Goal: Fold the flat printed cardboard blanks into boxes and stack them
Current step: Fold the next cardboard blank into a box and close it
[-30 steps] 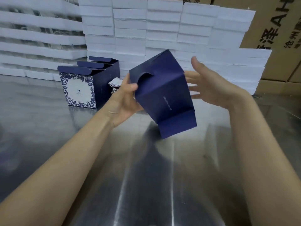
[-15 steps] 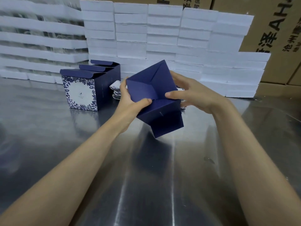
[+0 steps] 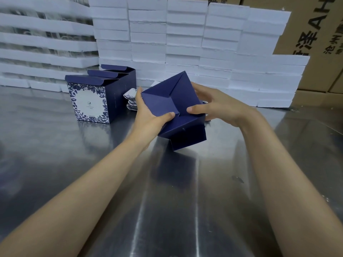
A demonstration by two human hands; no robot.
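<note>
A dark blue cardboard box (image 3: 182, 130) is tilted in the air above the steel table, its folded bottom flaps facing me. My left hand (image 3: 148, 115) grips its left side, thumb pressing on a flap. My right hand (image 3: 219, 106) grips the right side, thumb on the flaps near the middle. To the left stand three folded boxes (image 3: 89, 102) in a row, the front one with a blue floral print and white panel, top flaps up. A pile of flat printed blanks (image 3: 130, 101) lies behind my left hand, mostly hidden.
The steel table (image 3: 167, 201) stretches toward me. White foam blocks (image 3: 185, 43) are stacked like a wall along the back. Brown shipping cartons (image 3: 315, 25) stand behind them at the right.
The box was turned so its bottom faces me. My right hand, open a second ago, came in and took hold; both thumbs now press the bottom flaps inward.
</note>
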